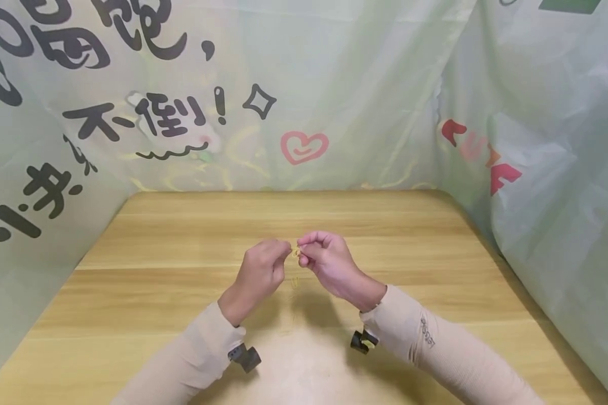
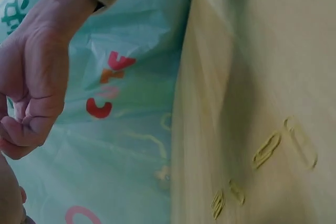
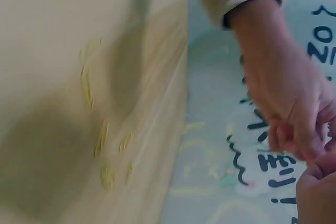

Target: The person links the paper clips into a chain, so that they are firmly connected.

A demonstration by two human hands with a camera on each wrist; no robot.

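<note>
Printed plastic sheeting (image 1: 365, 95) walls in a wooden table (image 1: 157, 270) on three sides. Above its middle, the left hand (image 1: 260, 271) and right hand (image 1: 326, 261) meet with fingers curled, both pinching a small yellow paper clip (image 1: 296, 252) held clear of the wood. More yellow clips (image 2: 266, 149) lie loose on the tabletop beneath. Beige sleeves (image 1: 436, 343) cover both forearms.
</note>
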